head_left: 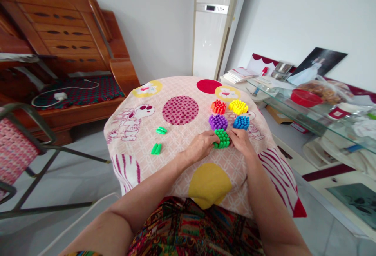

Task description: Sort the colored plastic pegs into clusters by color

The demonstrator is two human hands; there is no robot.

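A bunch of green plastic stick-like pieces (221, 138) stands upright on the cloth-covered table, rounded ends up. My left hand (203, 145) presses its curled fingers against the bunch's left side. From the right, my right hand (239, 140) holds the same bunch, its fingertips partly hidden. Just behind stand similar bunches: purple pieces (217, 122), blue pieces (241, 122), red-orange pieces (219, 106) and yellow pieces (238, 107). To the left, a few loose green pieces (161, 130) lie on their sides, with more green pieces (156, 149) nearer me.
The patterned tablecloth (176, 87) drapes over the table's rounded edge. A glass-topped cabinet (282, 93) on the right bears a red bowl (306, 97) and papers (239, 74). A wooden bench (58, 32) and a metal-framed chair (17, 150) stand on the left.
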